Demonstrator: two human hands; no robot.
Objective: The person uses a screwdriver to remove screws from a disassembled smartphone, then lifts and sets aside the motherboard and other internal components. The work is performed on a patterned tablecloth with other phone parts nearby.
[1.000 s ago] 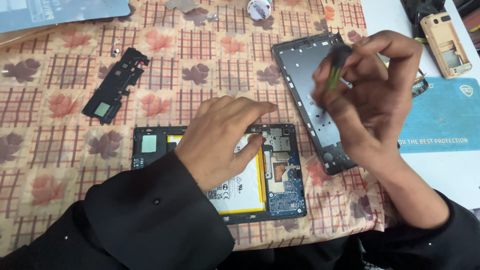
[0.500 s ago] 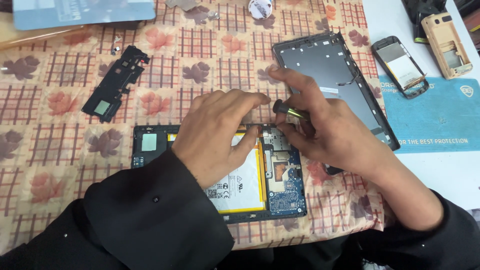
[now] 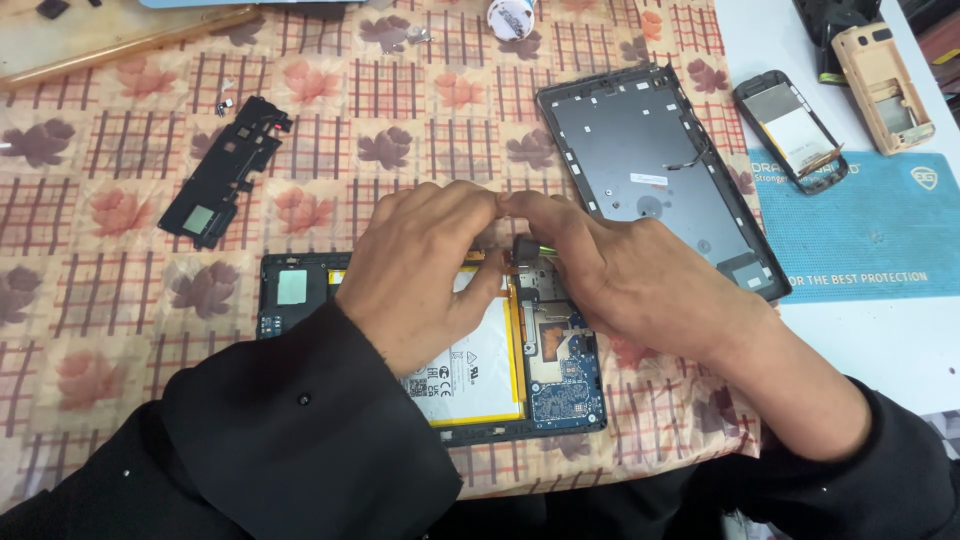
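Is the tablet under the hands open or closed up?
Open: the dark tablet shows its battery and blue circuit board; its back cover lies beside it.

Both hands cover the middle of the opened black tablet with its white battery point(image 3: 480, 375) — its upper edge is hidden. The tip of the small green-banded screwdriver point(image 3: 530, 248) vanishes under the right hand point(image 3: 630, 280). At the tabletop's far edge, a round white container point(image 3: 511, 15) is cut off — as is the black gadget point(image 3: 835, 30) at the far right corner.

Opened tablet point(image 3: 520, 370): glossy white battery film, matt blue circuit board. Back cover point(image 3: 655, 175) at 1 o'clock: matt grey plastic, smooth. Bracket point(image 3: 222, 175) at 10 o'clock: matt black plastic. Worktop cloth point(image 3: 120, 300): woven, leaf-print. Mat point(image 3: 870, 235) at 3 o'clock: smooth blue, rubbery.
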